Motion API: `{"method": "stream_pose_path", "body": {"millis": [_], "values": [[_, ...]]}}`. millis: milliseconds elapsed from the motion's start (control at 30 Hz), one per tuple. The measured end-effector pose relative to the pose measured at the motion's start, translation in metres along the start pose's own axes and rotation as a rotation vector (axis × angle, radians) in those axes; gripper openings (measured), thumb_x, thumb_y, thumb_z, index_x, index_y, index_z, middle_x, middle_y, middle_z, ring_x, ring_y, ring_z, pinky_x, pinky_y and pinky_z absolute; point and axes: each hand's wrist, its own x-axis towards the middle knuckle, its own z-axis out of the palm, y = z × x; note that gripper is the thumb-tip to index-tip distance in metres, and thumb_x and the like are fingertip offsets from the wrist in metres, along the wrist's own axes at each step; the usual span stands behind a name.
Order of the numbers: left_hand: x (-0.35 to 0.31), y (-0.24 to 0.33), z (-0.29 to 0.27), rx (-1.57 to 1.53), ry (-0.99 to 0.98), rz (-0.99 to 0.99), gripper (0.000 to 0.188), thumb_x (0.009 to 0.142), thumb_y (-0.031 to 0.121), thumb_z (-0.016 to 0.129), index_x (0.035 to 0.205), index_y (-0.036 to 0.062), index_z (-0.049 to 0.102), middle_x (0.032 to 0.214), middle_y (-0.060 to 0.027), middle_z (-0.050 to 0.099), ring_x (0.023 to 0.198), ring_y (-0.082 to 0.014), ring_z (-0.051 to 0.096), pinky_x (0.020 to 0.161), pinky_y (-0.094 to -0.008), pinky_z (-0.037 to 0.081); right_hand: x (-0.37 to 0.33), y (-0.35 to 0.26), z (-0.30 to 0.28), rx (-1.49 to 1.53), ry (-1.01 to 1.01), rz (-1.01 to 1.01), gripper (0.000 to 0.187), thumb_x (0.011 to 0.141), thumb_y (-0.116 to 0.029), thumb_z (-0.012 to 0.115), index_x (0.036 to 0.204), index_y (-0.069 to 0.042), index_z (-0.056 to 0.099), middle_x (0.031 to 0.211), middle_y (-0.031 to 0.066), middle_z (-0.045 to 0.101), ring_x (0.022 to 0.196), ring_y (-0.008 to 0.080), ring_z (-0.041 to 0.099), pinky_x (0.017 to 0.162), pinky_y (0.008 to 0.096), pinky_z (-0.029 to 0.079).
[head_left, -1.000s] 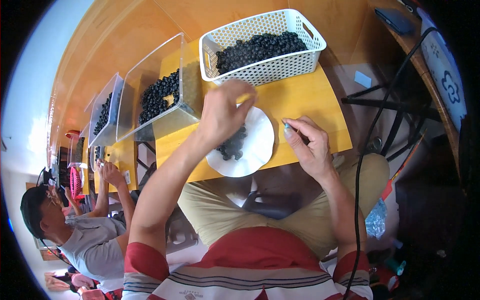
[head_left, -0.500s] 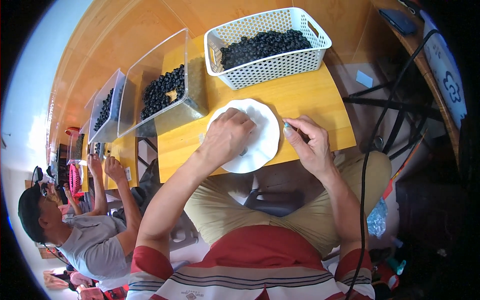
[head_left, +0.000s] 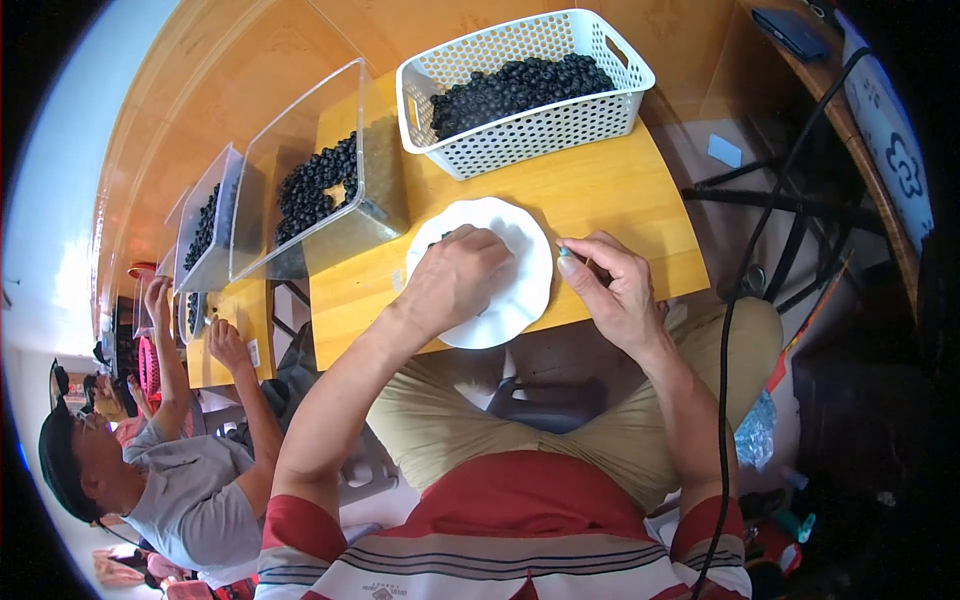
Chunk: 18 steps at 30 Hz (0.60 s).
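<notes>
A white plate with a wavy rim (head_left: 528, 285) lies near the front edge of the yellow table. My left hand (head_left: 460, 272) is over its left half, fingers curled down and closed. Its fingertips are hidden, so what they hold cannot be seen. A few small dark round pieces (head_left: 440, 239) show on the plate beside its knuckles. Just right of the plate, my right hand (head_left: 618, 285) pinches a small thin tool with a blue-green tip (head_left: 564, 250) between thumb and forefinger. Its exact kind is too small to tell.
Behind the plate stands a white perforated basket (head_left: 545, 140) of dark, berry-like fruit (head_left: 520, 90). To its left is a clear plastic bin (head_left: 362, 150) with more. A co-worker (head_left: 190, 490) sits at the left by another table. A black cable (head_left: 735, 310) hangs down at the right.
My left hand shifts slightly over the plate, and dark pieces now show beside it. My right hand keeps its pinch. The co-worker's far hand has risen toward a clear bin.
</notes>
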Motion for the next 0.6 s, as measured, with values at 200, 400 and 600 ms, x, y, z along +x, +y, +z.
{"method": "stream_pose_path", "body": {"millis": [200, 400, 600], "values": [[0.0004, -0.0013, 0.0019, -0.080, 0.000, -0.050, 0.016, 0.080, 0.005, 0.071, 0.096, 0.0026, 0.069, 0.098, -0.0141, 0.069, 0.095, -0.0356, 0.067, 0.084, -0.0437, 0.055, 0.0008, 0.0016, -0.0003, -0.014, 0.000, -0.010, 0.033, 0.099, -0.020, 0.069, 0.115, 0.008, 0.070, 0.092, 0.0145, 0.069, 0.083, 0.0203, 0.067, 0.072, 0.0320, 0.051], [0.0013, -0.0026, 0.0036, -0.094, -0.041, -0.046, 0.017, 0.081, 0.005, 0.071, 0.099, 0.0018, 0.070, 0.100, -0.0147, 0.069, 0.096, -0.0356, 0.067, 0.085, -0.0440, 0.054, 0.0004, 0.0050, 0.0006, -0.013, -0.006, -0.028, 0.033, 0.099, -0.022, 0.069, 0.115, 0.007, 0.070, 0.090, 0.0133, 0.068, 0.080, 0.0189, 0.065, 0.070, 0.0322, 0.050], [-0.0037, 0.0055, 0.0004, -0.131, -0.051, -0.112, 0.023, 0.083, 0.002, 0.070, 0.106, 0.0019, 0.072, 0.102, -0.0151, 0.069, 0.097, -0.0361, 0.067, 0.085, -0.0451, 0.054, -0.0005, 0.0018, 0.0007, -0.020, -0.018, -0.008, 0.031, 0.099, -0.021, 0.069, 0.115, 0.007, 0.070, 0.089, 0.0124, 0.068, 0.079, 0.0178, 0.064, 0.069, 0.0319, 0.050]]}}
